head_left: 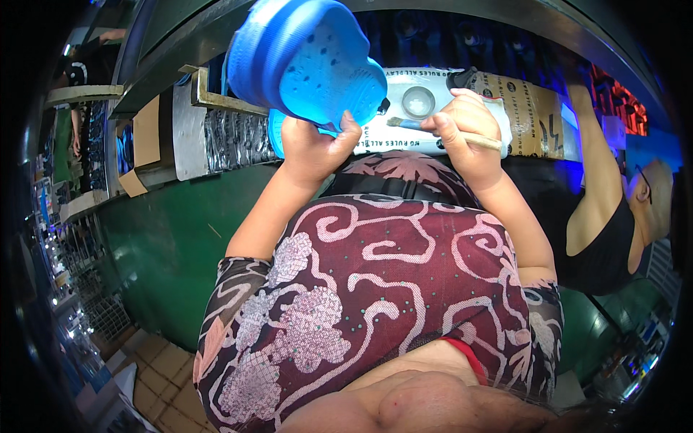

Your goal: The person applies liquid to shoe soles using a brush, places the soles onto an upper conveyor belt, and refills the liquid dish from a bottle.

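So here's my setup, for anyone curious why I hold stuff like this. My left hand [317, 148] has the blue moulded piece [307, 61] lifted up over the left part of the table, gripped at its near edge, with my thumb at the rim. Can't make out my other fingers, they're behind it. Gripping low like that probably makes sense because most of the paler, dark-speckled face is left uncovered, turned toward my other side.

My right hand [469, 130] has the brush [411, 124] in a pen-type grip, fingers closed near the bristle end and the handle sticking out past my palm. I'd say holding it that far forward gives better control of the tip. Bristles point left, at the blue piece but not touching it, above the white sheet [393, 144].

The small round cup [417, 102] sits on that sheet just beyond the brush, between my hands. Handy spot, I reckon: short reach, and my forearms don't cross. I can't tell what's in it. Another blue piece [276, 133] pokes out by my left wrist, and the brown wrapping [538, 115] lies off to the right.
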